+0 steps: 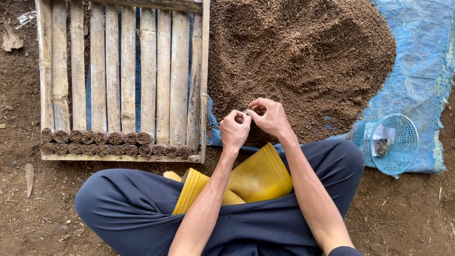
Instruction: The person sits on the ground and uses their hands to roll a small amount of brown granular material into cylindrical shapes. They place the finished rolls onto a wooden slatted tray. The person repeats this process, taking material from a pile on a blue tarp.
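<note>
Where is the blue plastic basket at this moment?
In the head view the blue plastic basket lies tipped on its side at the right, on the edge of the blue tarp, beside the person's right knee.

Bare dirt ground (28,208), blue tarp (422,71) over it, daylight, probably outdoors.

The small thing (247,112) pinched between both hands' fingers (258,106) is too hidden to identify.

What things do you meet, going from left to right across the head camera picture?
Bamboo tray with filled soil tubes → left hand → right hand, soil heap behind them → blue basket on blue tarp.
</note>
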